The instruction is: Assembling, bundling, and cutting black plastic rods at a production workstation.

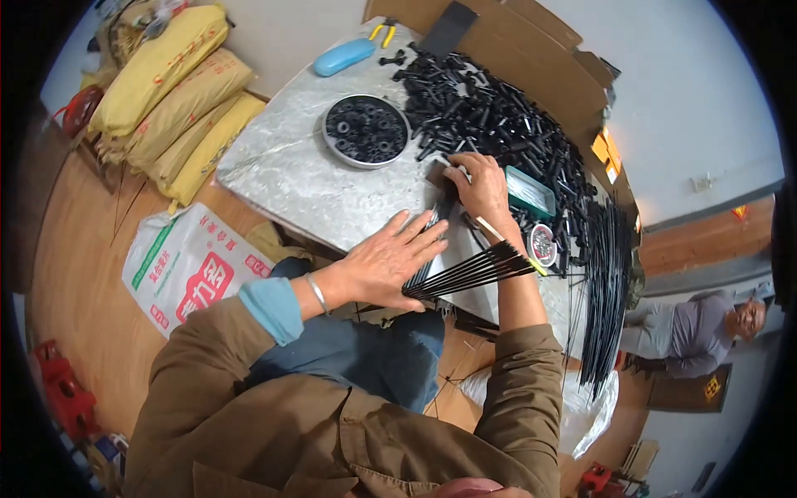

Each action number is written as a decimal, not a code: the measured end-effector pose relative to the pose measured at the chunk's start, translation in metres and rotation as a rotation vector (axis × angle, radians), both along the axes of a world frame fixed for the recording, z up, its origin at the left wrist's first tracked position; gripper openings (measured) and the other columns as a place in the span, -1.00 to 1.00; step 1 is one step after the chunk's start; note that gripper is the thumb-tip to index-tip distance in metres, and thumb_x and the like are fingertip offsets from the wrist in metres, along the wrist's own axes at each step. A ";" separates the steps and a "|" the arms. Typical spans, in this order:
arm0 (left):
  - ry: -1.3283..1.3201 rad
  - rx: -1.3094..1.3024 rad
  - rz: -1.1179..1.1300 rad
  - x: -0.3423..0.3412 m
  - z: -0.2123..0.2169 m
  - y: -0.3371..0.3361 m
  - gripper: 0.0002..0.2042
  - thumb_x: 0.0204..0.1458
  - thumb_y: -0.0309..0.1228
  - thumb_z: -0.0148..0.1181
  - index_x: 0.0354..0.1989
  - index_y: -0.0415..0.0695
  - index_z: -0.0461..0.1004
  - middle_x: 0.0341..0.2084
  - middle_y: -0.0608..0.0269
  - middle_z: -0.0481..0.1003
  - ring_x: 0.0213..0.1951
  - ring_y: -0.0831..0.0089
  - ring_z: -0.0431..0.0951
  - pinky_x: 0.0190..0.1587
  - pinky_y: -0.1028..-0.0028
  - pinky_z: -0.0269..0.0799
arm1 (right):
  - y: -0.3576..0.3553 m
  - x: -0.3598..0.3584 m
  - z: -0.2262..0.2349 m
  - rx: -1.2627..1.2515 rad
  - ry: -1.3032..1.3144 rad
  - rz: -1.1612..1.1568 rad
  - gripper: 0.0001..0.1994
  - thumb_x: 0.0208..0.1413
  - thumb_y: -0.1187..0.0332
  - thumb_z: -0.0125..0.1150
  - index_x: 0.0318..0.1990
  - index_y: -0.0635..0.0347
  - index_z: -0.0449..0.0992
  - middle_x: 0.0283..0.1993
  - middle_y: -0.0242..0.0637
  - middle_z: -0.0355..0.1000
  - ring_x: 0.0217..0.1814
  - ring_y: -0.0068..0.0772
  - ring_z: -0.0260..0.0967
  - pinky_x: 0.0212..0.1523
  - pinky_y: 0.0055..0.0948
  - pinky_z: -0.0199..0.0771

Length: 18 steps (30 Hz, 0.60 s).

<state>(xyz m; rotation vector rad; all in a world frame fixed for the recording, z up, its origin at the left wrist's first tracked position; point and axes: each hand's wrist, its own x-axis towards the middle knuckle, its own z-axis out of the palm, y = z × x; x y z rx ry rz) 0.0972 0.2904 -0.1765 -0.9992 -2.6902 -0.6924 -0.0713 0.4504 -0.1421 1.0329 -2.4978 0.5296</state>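
My left hand (388,259) lies flat with its fingers spread, over the near edge of the table. Beside its thumb and fingertips, a fan of thin black rods (473,270) spreads to the right, passing by my right wrist. Further up, my right hand (481,191) has its thumb and fingers bent around a small dark block (437,174) on the tabletop. A dark strip runs from that block toward my left fingertips; its lower end is partly hidden. A pale thin stick (491,231) lies against my right forearm.
A round tin (330,149) of black rings stands on the table (274,158). Black tubular parts (498,108) are heaped behind my right hand, near a green box (531,192) and a small bowl (542,242). More rods (606,290) overhang the right edge. A person (697,332) is at right.
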 end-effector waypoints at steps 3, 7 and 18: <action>0.017 0.026 -0.056 -0.002 -0.001 0.005 -0.11 -0.20 0.09 0.28 0.25 -0.28 0.17 0.33 -0.05 0.01 0.38 0.02 -0.08 0.36 0.04 -0.17 | 0.044 0.006 0.023 -0.172 -0.027 -0.215 -0.84 0.04 0.37 0.22 -0.27 0.24 0.60 -0.30 -0.22 0.53 -0.25 -0.26 0.47 -0.14 -0.37 0.45; -0.127 -0.019 -0.003 -0.002 0.006 -0.002 -0.07 -0.29 0.06 0.37 0.24 -0.27 0.19 0.35 -0.04 -0.02 0.39 0.02 -0.11 0.36 0.04 -0.18 | 0.089 0.068 0.059 -0.272 -1.065 -0.100 -0.78 0.16 0.28 0.11 -0.30 0.25 0.59 -0.41 -0.38 0.51 -0.45 -0.62 0.39 -0.43 -0.58 0.42; -0.023 -0.095 0.000 -0.011 0.006 0.018 -0.01 -0.40 -0.26 0.46 0.30 -0.23 0.06 0.36 -0.05 -0.03 0.38 -0.04 -0.08 0.36 0.06 -0.14 | 0.162 0.336 -0.056 -0.025 -2.348 0.075 -0.67 0.13 0.14 0.18 -0.02 0.08 0.54 -0.25 -0.44 0.55 -0.50 -0.56 0.38 -0.59 -0.53 0.39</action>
